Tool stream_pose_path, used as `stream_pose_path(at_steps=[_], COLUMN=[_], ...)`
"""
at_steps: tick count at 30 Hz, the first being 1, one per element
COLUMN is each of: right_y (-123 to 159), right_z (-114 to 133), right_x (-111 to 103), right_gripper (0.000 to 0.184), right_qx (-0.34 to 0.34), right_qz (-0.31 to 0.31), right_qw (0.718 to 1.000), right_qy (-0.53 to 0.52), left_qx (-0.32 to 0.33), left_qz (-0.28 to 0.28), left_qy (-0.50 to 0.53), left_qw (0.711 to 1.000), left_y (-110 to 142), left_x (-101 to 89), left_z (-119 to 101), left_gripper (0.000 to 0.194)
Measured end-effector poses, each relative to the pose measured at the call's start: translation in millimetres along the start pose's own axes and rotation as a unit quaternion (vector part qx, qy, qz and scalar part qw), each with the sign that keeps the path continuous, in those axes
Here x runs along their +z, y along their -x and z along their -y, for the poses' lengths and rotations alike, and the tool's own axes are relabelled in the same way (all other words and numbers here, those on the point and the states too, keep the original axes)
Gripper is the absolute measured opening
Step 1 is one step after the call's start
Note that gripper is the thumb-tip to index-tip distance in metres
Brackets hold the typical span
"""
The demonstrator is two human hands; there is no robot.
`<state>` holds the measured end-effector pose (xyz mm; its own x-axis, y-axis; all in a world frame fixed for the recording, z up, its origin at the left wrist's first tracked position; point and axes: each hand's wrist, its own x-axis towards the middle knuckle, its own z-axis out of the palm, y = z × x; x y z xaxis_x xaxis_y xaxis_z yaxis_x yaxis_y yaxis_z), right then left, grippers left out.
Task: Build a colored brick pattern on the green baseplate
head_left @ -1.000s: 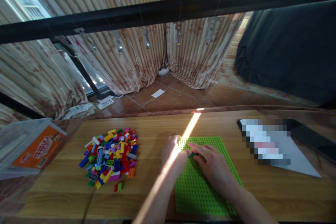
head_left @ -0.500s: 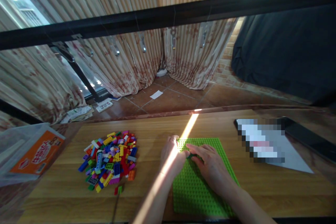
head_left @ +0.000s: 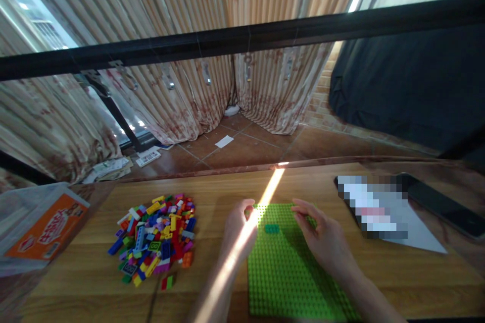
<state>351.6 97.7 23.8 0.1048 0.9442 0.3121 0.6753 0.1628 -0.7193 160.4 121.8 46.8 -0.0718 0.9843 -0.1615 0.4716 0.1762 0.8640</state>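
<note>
A green studded baseplate [head_left: 282,272] lies on the wooden table in front of me. On its upper left part sits a small teal-green brick [head_left: 272,228], with neither hand touching it. My left hand [head_left: 242,227] is beside the plate's upper left edge, fingers loosely curled and seemingly holding nothing; a strip of sunlight crosses it. Over the plate's upper right side, my right hand [head_left: 322,232] is open and empty, its thumb apart from the forefinger. The brick lies between the two hands.
Left on the table [head_left: 212,282] is a pile of mixed toy bricks [head_left: 155,237], with a red and green pair [head_left: 167,282] just in front. A clear plastic box [head_left: 41,192] with an orange label stands far left. Right lie a pixelated object [head_left: 369,207], white paper [head_left: 420,227] and a dark phone [head_left: 443,204].
Both hands have let go of the teal-green brick and drawn apart, left hand leftward, right hand rightward. The brick now shows uncovered on the plate. The view has shifted slightly.
</note>
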Motion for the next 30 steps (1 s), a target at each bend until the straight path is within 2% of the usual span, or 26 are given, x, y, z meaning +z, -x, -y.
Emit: stream_pose_path(at_steps=[3,7,10,13,20,26,30], right_y=[-4,-5,-4,-2,-2,-4,-6], right_z=[-7,-13,-14,-12,-12,-10,-10], right_x=[-9,-18,-20,-18,-9,-6,-5], right_gripper=[0.031,0.030,0.026,0.022,0.020,0.017,0.021], right_qx=[0.043,0.087,0.101,0.095,0.053,0.061,0.052], right_qz=[-0.025,-0.030,-0.014,0.024,0.038,0.040,0.042], right_qw=[0.998,0.992,0.989,0.985,0.982,0.983,0.986], right_qy=[0.048,0.084,0.108,0.140,0.175,0.168,0.151], left_qx=[0.060,0.128,0.191,0.227,0.210,0.172,0.171], left_qz=[-0.006,0.033,0.048,0.067,0.068,0.067,0.062], left_qy=[0.006,-0.043,-0.072,-0.080,-0.083,-0.106,-0.094], left_qw=[0.998,0.990,0.978,0.968,0.972,0.977,0.979], left_y=[3,10,12,12,11,8,13], left_x=[-2.8,4.8,11.7,15.3,17.3,20.2,20.1], left_z=[-4,3,12,16,8,4,5], left_gripper=[0.022,0.021,0.018,0.014,0.009,0.008,0.010])
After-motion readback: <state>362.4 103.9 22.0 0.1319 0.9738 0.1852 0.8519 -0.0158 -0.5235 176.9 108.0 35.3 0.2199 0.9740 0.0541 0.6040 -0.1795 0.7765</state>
